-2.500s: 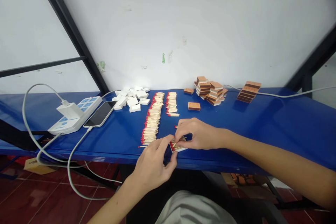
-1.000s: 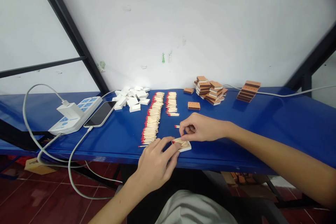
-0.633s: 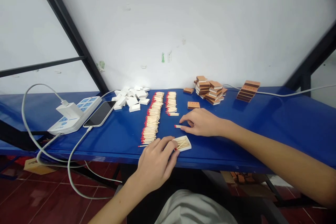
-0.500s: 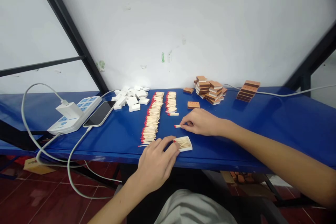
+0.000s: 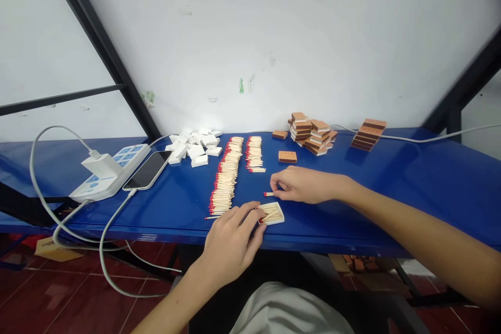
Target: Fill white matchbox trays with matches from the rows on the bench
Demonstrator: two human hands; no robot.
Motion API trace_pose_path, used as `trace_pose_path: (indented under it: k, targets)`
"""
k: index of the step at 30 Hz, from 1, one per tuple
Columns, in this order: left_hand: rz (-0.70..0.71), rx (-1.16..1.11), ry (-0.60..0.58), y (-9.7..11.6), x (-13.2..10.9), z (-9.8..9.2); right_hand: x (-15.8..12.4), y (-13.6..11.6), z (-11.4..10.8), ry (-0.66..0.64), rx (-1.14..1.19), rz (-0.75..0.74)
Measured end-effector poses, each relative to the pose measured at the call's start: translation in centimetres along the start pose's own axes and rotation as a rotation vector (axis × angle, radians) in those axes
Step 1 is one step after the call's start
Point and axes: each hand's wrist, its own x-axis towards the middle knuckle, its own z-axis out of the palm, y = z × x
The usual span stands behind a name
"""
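Note:
My left hand holds the left end of a white matchbox tray near the table's front edge. Several matches lie inside that tray. Just behind it, my right hand pinches a red-tipped match, its head pointing left. A long row of matches lies left of my right hand, and a shorter row of matches sits behind and to its left. Beyond the hand rests a brown matchbox.
White trays are heaped at the back left, matchboxes stacked at the back right. A striped brown sheet leans near the wall. On the left lie a phone, a power strip and loose cables.
My right hand has come slightly towards the tray with the match. My left hand keeps its hold, its fingers shifted a little over the tray's end.

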Motion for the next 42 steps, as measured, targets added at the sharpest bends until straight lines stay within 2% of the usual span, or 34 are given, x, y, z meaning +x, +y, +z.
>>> trace_pose_path:
  k: [4,7,10,14,19,23,31,42]
  targets:
    - [-0.035,-0.040,0.016,-0.1,0.0,0.1,-0.1,-0.1,0.6,0.060,-0.201,0.000]
    - [-0.050,-0.037,0.021,-0.1,-0.1,0.2,-0.1,0.0,0.8,0.067,-0.238,-0.023]
    - [-0.067,-0.033,0.035,-0.2,-0.2,0.3,-0.3,-0.1,0.3,0.055,-0.168,-0.046]
    - [-0.077,-0.064,0.069,-0.2,-0.3,0.4,-0.7,-0.5,-0.6,0.037,0.062,-0.087]
    - [-0.127,-0.095,0.041,-0.3,-0.4,0.4,-0.9,-1.0,-0.8,-0.061,0.239,-0.137]
    - [-0.133,-0.088,0.057,-0.3,-0.4,0.5,-1.0,-1.6,-0.5,-0.109,0.255,-0.152]
    - [-0.117,-0.159,0.041,-0.3,-0.1,0.5,-0.6,-2.3,0.4,-0.038,0.197,-0.216]
    - [-0.104,-0.138,0.048,-0.2,-0.2,0.5,-0.5,-2.3,0.5,-0.017,0.200,-0.182]
